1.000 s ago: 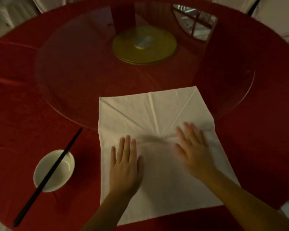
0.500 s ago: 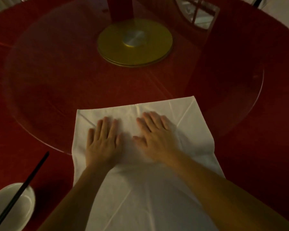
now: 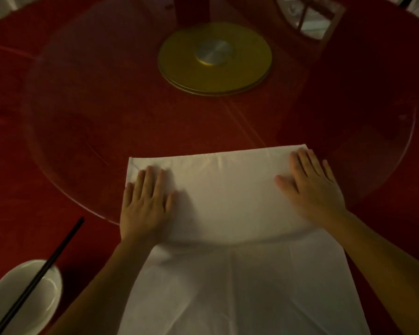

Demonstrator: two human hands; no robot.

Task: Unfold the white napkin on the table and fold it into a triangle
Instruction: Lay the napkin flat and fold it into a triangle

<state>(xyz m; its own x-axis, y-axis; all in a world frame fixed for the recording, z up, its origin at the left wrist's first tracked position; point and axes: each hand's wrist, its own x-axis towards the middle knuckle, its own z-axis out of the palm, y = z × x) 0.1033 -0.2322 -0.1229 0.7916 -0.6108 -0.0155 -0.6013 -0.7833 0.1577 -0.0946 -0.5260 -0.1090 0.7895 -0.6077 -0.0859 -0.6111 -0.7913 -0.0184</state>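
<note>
white bowl bottom left with black chopsticks laid across it, left hand flat, fingers spread, on napkin's far left corner, white napkin unfolded on red table over glass turntable edge, right hand flat on far right corner, hands well apart

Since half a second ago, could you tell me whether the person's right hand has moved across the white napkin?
Yes. The right hand has slid from near the white cloth napkin's middle out to its far right corner, away from the left hand.
</note>
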